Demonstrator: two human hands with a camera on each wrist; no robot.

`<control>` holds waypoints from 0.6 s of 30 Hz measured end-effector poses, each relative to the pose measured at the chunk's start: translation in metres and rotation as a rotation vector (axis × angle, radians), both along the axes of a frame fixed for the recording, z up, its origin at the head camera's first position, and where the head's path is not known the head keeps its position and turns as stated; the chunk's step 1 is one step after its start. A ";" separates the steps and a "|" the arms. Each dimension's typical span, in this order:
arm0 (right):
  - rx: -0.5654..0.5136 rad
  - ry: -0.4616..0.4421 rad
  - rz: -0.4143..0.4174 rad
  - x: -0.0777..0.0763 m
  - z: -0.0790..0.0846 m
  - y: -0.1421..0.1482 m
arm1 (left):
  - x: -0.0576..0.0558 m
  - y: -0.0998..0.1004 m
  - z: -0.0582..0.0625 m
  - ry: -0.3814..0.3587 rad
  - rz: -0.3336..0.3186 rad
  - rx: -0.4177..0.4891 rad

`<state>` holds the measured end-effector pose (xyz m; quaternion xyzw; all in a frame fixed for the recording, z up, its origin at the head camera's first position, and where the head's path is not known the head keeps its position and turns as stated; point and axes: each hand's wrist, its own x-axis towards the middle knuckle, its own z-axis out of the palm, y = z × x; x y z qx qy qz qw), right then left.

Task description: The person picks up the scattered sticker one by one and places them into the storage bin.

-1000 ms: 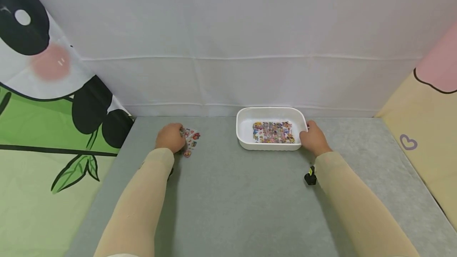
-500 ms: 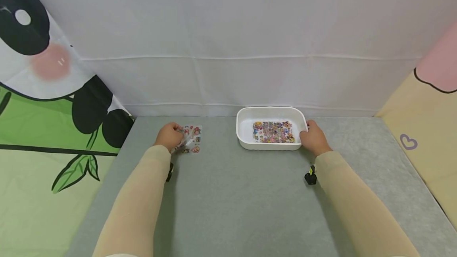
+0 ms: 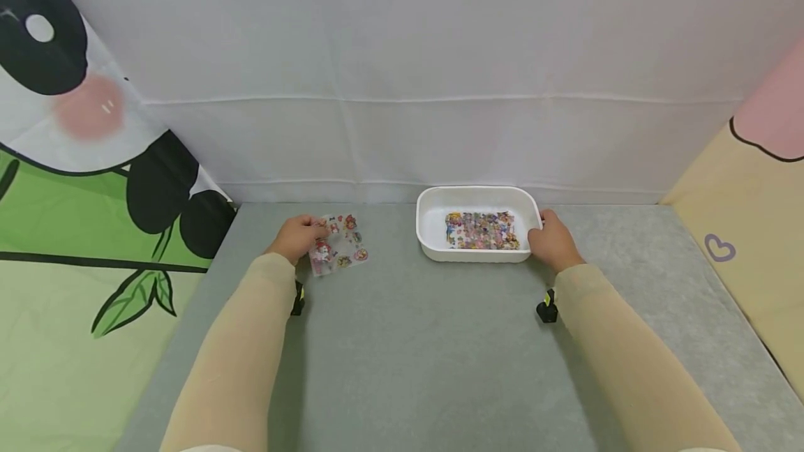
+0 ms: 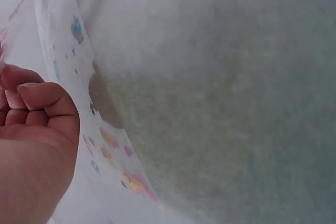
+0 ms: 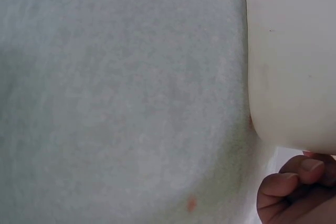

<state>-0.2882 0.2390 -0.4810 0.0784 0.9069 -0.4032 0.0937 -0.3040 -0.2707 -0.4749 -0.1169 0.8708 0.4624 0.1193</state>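
My left hand [image 3: 296, 237] pinches a clear sticker sheet [image 3: 344, 243] with small colourful figures by its left side, over the back left of the table. In the left wrist view the fingers curl at the left edge, and the printed sheet [image 4: 107, 148] hangs beside them. My right hand [image 3: 553, 241] grips the right end of a white plastic tray [image 3: 477, 257], thumb at the rim. The right wrist view has the curled fingers [image 5: 312, 169] against the tray's end wall. Inside the tray lies a densely printed colourful sheet [image 3: 482, 231].
The grey tabletop [image 3: 402, 354] runs back to a white cloth wall [image 3: 440, 75]. A printed panda-and-leaf cloth [image 3: 94, 229] stands at the left, a yellow and pink one [image 3: 741, 229] at the right. A small black device [image 3: 547, 307] sits on each wrist.
The left hand has drawn the sticker sheet out into view, turning it flatter and slightly rightward, while the hand itself moved a little left. The right hand and tray have stayed in place.
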 end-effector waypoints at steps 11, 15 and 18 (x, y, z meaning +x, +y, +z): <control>-0.002 -0.006 0.000 -0.002 -0.003 0.001 | 0.001 0.004 0.000 -0.022 0.047 0.214; -0.005 -0.005 0.000 -0.005 -0.006 0.002 | 0.002 0.007 0.000 -0.021 0.027 0.333; -0.003 0.000 -0.002 -0.005 -0.008 0.002 | 0.002 0.010 -0.002 -0.023 0.029 0.464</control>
